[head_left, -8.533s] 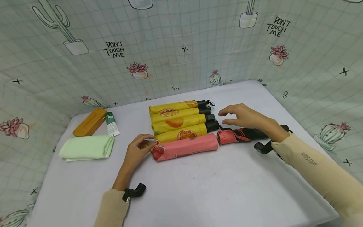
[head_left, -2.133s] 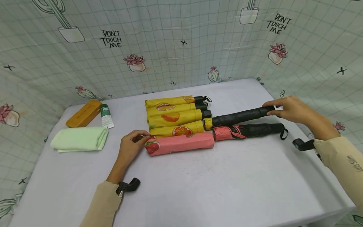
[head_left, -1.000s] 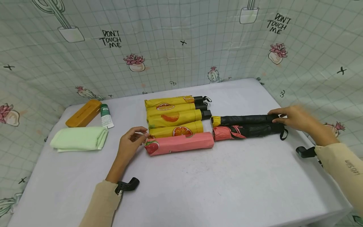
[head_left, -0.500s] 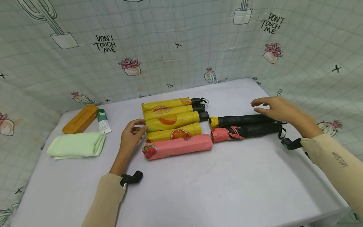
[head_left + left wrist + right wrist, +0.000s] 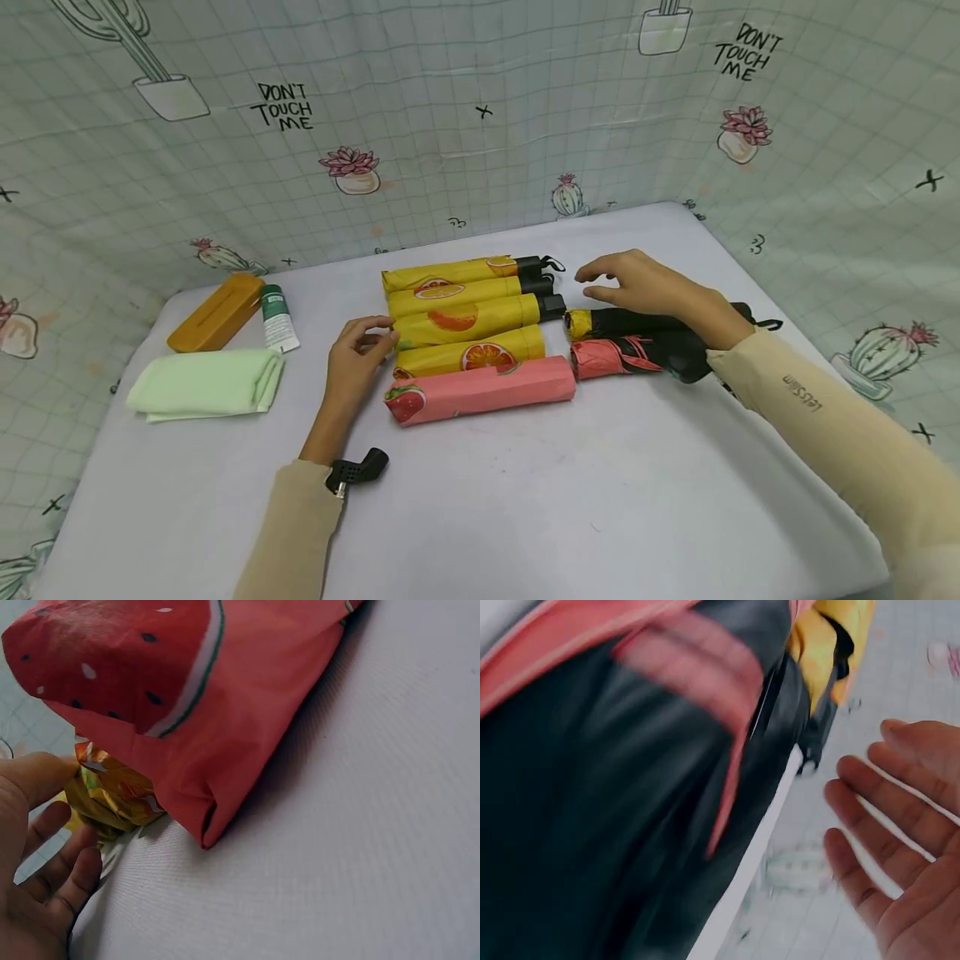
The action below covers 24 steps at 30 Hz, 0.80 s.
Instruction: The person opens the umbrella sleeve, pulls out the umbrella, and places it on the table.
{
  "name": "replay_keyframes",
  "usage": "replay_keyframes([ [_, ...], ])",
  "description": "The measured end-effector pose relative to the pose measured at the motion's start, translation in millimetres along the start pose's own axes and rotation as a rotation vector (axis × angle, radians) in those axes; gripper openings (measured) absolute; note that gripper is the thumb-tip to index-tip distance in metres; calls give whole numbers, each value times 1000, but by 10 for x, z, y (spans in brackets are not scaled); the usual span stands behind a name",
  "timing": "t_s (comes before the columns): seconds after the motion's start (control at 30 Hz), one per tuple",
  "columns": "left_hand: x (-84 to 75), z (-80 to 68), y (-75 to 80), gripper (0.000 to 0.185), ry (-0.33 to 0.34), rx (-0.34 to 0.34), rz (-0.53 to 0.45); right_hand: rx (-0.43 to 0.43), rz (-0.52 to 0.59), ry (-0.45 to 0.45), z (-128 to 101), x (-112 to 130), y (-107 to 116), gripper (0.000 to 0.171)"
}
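Observation:
Three yellow fruit-print folding umbrellas in sleeves lie stacked side by side; the nearest is the melon-print umbrella point(image 5: 465, 321). Below them are an orange-print yellow sleeve point(image 5: 487, 354) and a pink watermelon sleeve point(image 5: 480, 390), without handles. To their right lie a black umbrella with a yellow tip point(image 5: 622, 322) and a black-and-pink umbrella point(image 5: 611, 358), both partly hidden by the right arm. My left hand point(image 5: 356, 358), fingers loosely bent, has its fingertips at the melon-print umbrella's left end. My right hand point(image 5: 641, 287) hovers with spread, unloaded fingers just right of the black handles point(image 5: 551, 306).
At the left of the white table point(image 5: 510, 517) sit a brown case point(image 5: 217, 312), a green-and-white tube point(image 5: 277, 318) and a folded pale green cloth point(image 5: 206, 383). A printed curtain point(image 5: 450, 133) hangs close behind the table.
A black umbrella came out of the orange-print sleeve and was laid along the black-and-pink one. My right hand let go and moved left; my left hand shifted up to the melon-print umbrella.

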<state>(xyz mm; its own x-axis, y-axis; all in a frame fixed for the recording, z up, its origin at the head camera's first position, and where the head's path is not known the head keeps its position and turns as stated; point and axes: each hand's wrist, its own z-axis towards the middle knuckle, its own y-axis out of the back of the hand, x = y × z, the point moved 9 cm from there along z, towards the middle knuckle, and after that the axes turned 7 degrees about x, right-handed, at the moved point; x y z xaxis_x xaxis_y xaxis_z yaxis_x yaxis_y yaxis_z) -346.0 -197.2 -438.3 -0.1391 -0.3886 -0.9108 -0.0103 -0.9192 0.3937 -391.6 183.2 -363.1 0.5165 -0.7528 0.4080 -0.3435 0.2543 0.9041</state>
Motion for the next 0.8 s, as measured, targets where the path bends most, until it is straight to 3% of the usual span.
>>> replay_keyframes([
  [0.23, 28, 6, 2, 32, -14, 6, -41, 151, 4, -3, 334, 137, -273, 35],
  [0.5, 45, 0, -33, 34, -13, 29, -71, 188, 104, -40, 480, 32, -432, 27],
  [0.67, 41, -3, -35, 39, -20, 34, -85, 250, 88, 30, 483, 47, -513, 34],
  [0.8, 33, 6, -24, 39, -25, 32, -71, 193, 93, 89, 473, 94, -475, 34],
])
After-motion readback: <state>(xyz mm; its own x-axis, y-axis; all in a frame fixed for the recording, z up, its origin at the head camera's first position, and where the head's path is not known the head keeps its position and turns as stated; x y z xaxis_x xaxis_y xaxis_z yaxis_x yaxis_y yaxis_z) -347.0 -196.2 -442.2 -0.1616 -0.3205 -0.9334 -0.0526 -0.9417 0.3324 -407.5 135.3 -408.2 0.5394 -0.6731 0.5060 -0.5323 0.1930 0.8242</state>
